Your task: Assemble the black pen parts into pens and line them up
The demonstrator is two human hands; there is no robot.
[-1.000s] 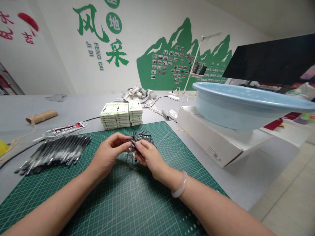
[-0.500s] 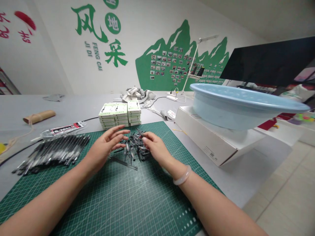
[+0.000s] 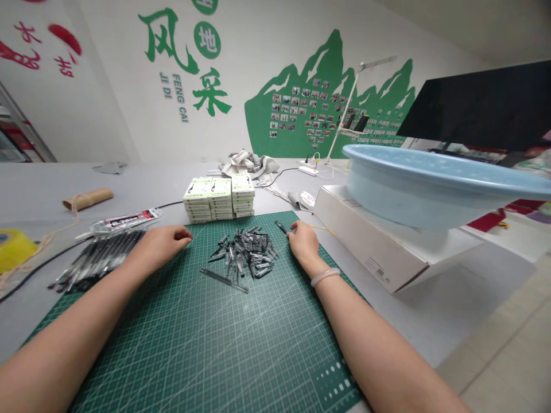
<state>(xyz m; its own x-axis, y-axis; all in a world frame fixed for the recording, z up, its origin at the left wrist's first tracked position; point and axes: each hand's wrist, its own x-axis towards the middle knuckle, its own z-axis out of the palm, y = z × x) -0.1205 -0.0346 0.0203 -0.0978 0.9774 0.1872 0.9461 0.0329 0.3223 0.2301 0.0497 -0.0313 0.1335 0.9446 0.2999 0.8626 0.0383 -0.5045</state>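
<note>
A loose pile of short black-and-clear pen parts (image 3: 249, 249) lies on the green cutting mat (image 3: 224, 350). To its left, my left hand (image 3: 166, 244) has thumb and fingers pinched together over the mat; a tiny tip may show between them, too small to name. My right hand (image 3: 303, 242), right of the pile, grips a short dark pen part (image 3: 281, 227) near the mat's far right edge. Thin clear pen tubes (image 3: 224, 280) lie in front of the pile. Black pens (image 3: 97, 261) lie side by side at the left, partly behind my left forearm.
Stacked small green-white boxes (image 3: 220, 198) stand behind the mat. On the right a light-blue basin (image 3: 422, 189) rests on a white carton (image 3: 365, 246). A plastic packet (image 3: 124, 222), a cardboard tube (image 3: 88, 199) and yellow tape (image 3: 17, 245) lie at the left.
Both hands have moved apart from over the pile, my left hand leftward and closing its fingers, my right hand rightward with a pen part. The pile is now uncovered.
</note>
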